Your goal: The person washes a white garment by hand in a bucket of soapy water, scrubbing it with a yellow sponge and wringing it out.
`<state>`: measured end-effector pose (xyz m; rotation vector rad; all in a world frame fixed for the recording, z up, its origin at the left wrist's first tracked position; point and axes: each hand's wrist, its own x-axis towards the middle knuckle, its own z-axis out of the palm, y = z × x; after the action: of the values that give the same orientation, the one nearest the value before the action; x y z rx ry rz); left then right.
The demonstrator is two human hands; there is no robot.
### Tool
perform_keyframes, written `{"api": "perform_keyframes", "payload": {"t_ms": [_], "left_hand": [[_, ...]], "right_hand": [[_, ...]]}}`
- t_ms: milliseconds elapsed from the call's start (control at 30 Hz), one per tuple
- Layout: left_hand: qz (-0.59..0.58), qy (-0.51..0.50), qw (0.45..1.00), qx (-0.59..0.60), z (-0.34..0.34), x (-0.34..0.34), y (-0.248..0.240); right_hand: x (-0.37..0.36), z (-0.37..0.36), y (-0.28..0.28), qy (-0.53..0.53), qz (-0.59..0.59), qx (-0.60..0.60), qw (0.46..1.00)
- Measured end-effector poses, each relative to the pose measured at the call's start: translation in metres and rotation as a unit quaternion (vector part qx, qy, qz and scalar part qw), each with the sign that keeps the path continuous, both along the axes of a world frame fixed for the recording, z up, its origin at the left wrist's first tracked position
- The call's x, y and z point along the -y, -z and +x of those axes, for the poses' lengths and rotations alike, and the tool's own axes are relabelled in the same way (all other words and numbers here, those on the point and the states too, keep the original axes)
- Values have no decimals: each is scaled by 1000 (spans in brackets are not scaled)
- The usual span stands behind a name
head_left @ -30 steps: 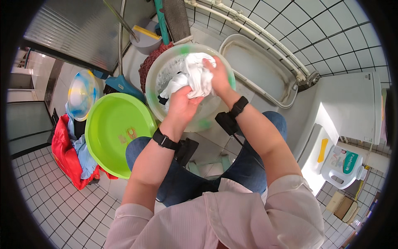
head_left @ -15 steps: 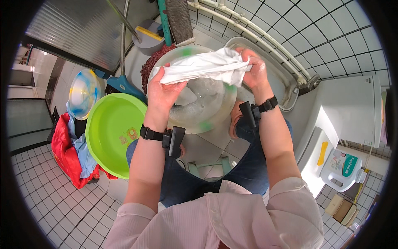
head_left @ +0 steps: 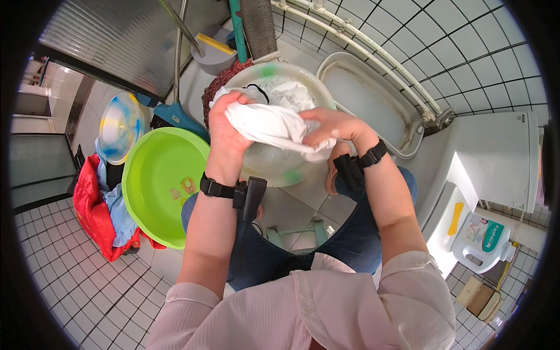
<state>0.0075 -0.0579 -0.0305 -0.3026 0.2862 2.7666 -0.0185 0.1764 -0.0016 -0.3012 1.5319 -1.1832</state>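
Note:
A bunched piece of white cloth (head_left: 269, 123) is stretched between my hands above a round, pale basin (head_left: 256, 166) of sudsy water. My left hand (head_left: 228, 125) is closed around its left end. At the other end, my right hand (head_left: 335, 128) grips the cloth with bent fingers from above. What kind of garment it is cannot be made out. Behind it in the basin lies more wet white fabric (head_left: 294, 96), with a dark curved edge showing near my left fingers.
A green basin (head_left: 157, 227) stands on the left, beside red clothing (head_left: 93, 204) and light blue clothing (head_left: 119, 216). A blue broom (head_left: 178, 119) leans behind it. A long tray (head_left: 373, 93) lies at the far right, and a detergent jug (head_left: 478, 245) stands at right.
My right hand has come down and inward, palm turned over the cloth. The cloth has bunched and sagged lower, uncovering the wet fabric in the basin.

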Motion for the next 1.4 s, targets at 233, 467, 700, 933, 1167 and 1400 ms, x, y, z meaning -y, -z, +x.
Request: {"api": "perform_keyframes", "payload": {"t_ms": [233,467,700,933,1167,1400], "left_hand": [[-166,-46,985,-17,9,-32,-24],[-122,-43,983,129,24,-66,3],[-117,-76,988,66,32,-55,18],[-187,-30,961,200,28,-67,4],[-112,-15,987,110,22,-42,-13],[-165,-46,974,146,23,-56,1]], "right_hand": [[12,1,8,437,-225,-32,870],[79,33,13,377,5,-431,820],[91,47,26,311,-69,-545,776],[73,1,51,454,-109,-162,869],[82,39,22,250,-43,-632,732],[97,40,20,424,-86,-396,810]]}}
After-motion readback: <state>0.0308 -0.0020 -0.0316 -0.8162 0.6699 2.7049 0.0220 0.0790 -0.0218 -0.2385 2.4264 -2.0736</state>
